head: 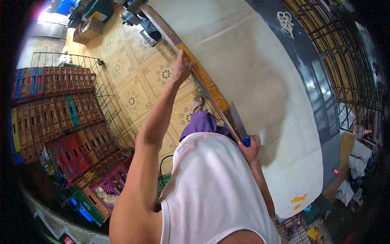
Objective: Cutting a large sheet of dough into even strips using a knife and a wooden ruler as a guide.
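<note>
My left hand (182, 68) lies along the table's near edge, its fingers pointing forward and the thumb over a strip of orange-yellow filling or paste (202, 73). That strip runs lengthwise on a brownish border. My right hand (252, 148) is closed around the blue handle (246, 141) of a broad-bladed knife or scraper. Its grey blade (237, 120) points forward, next to the lower end of the orange strip. A large cream-white sheet (243, 70), possibly dough, spreads over the dark tabletop (330, 161). Orange smears (298, 199) mark its near rounded end.
Wire racks (344, 58) stand beyond the table, and a cord loop (285, 23) lies on its dark far side. To the left, stacked plastic crates (58, 113) stand behind a wire mesh (106, 103). Cardboard boxes (91, 29) sit on the patterned floor (131, 76).
</note>
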### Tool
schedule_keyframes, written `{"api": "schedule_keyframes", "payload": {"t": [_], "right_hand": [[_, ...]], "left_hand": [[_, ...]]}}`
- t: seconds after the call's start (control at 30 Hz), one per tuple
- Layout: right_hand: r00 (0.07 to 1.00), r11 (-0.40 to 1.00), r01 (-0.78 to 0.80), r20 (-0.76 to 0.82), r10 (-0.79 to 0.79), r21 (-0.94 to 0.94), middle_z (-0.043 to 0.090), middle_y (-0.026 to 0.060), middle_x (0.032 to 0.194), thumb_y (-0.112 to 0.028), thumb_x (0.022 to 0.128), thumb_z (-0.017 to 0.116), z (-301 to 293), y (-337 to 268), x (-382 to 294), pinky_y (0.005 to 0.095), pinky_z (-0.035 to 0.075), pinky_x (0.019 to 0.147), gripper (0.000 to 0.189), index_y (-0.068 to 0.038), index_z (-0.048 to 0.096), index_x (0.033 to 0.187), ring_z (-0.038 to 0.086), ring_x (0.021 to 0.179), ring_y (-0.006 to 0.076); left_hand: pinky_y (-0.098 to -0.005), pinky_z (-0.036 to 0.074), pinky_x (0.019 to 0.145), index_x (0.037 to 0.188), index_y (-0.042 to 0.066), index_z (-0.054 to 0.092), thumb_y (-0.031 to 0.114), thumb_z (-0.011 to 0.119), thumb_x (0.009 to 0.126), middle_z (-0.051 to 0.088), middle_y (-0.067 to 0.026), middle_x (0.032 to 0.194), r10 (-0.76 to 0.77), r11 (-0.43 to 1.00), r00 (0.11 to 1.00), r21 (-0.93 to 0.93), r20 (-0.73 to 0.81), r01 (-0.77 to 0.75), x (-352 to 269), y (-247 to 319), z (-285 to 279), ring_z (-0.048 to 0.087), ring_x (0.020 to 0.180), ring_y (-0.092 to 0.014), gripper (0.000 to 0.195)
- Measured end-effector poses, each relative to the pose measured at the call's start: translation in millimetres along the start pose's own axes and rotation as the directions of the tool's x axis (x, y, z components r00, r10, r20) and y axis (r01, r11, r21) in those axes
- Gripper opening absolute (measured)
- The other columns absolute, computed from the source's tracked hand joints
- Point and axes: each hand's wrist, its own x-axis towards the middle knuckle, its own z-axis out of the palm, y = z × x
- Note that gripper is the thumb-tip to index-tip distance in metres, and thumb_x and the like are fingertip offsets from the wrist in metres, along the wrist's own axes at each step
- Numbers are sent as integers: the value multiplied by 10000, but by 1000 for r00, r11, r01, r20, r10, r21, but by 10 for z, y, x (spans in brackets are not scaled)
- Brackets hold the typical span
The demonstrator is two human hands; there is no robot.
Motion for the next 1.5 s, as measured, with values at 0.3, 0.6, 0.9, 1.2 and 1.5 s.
{"api": "schedule_keyframes", "payload": {"t": [0.3, 0.6, 0.9, 1.2, 1.5], "right_hand": [[1000, 1000, -4, -25, 4, 0, 603, 166, 1028, -209, 727, 856, -7, -33, -22, 470, 525, 807, 440, -8, 647, 1057, 617, 951, 371], [1000, 999, -18, 16, 17, 39, 603, 166, 1038, -227, 733, 839, 1, 55, -38, 478, 520, 810, 407, -24, 644, 1026, 609, 956, 382], [999, 993, 43, -16, -42, 114, 581, 172, 919, -219, 818, 766, -176, 113, 21, 462, 498, 767, 321, -3, 611, 999, 602, 892, 356], [989, 943, -108, 129, 71, 316, 604, 142, 842, -230, 984, 644, 23, -608, 1518, 437, 506, 683, 324, -53, 505, 1217, 615, 748, 300], [894, 922, 386, 250, -372, -8, 690, 303, 970, -169, 992, 484, 1137, -3085, 4237, 628, 502, 760, 596, -157, 298, 1558, 652, 853, 535]], "left_hand": [[-466, 437, 1112, 1594, 15, 228, 319, 700, 945, 237, -375, 1595, 31, 999, 999, 21, 19, -31, 0, -3, -11, 413, 1413, -494, 858], [-447, 294, 1218, 1617, 54, 187, 392, 616, 1008, 242, -344, 1611, 13, 1000, 998, -29, 58, -11, -40, -13, -10, 253, 1505, -471, 819], [-477, 387, 1165, 1631, 58, 127, 659, 765, 774, 24, -272, 1684, -177, 954, 947, 283, 267, 99, 31, 330, -390, 366, 1451, -476, 1226], [-525, 534, 957, 1616, 22, 135, 519, 903, 641, 65, -188, 1705, -102, 938, 962, 346, 255, 8, 70, 364, -343, 607, 1215, -448, 1337], [-490, 540, 828, 1615, 40, 197, 502, 907, 623, 113, -155, 1710, -184, 939, 933, 335, 308, 74, 28, 450, -558, 666, 912, -412, 1304]]}}
